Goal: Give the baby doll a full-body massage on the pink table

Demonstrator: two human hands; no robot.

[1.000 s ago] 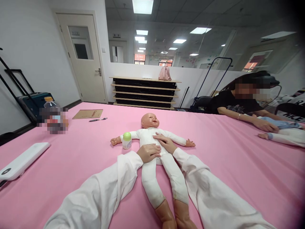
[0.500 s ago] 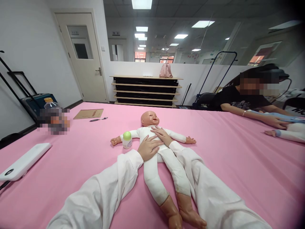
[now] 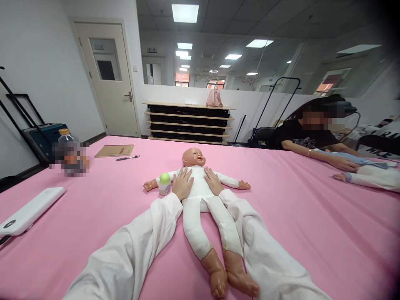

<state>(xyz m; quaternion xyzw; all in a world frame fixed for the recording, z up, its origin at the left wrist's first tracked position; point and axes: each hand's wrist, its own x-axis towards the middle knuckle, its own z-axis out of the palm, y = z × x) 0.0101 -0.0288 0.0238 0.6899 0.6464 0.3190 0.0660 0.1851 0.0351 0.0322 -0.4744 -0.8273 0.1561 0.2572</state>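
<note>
A baby doll (image 3: 197, 183) with a white cloth body lies on its back on the pink-covered table (image 3: 125, 216), its head away from me and its arms spread. My left hand (image 3: 183, 183) rests flat along the left side of the doll's chest, fingers stretched out. On the opposite side of the chest lies my right hand (image 3: 214, 181), also flat with its fingers extended. Bare doll's torso shows between the two hands. Close to my left hand, beside the doll's arm, stands a small white bottle with a green cap (image 3: 164, 184).
A notebook (image 3: 114, 151) and a pen (image 3: 127, 158) lie at the back left. Nearer are a drink bottle (image 3: 70, 152) and a white device (image 3: 33, 210). At the right, a person (image 3: 308, 137) leans over another doll (image 3: 371, 177).
My hands have moved apart, from the middle of the doll's chest out to its two sides. The camera view has shifted slightly.
</note>
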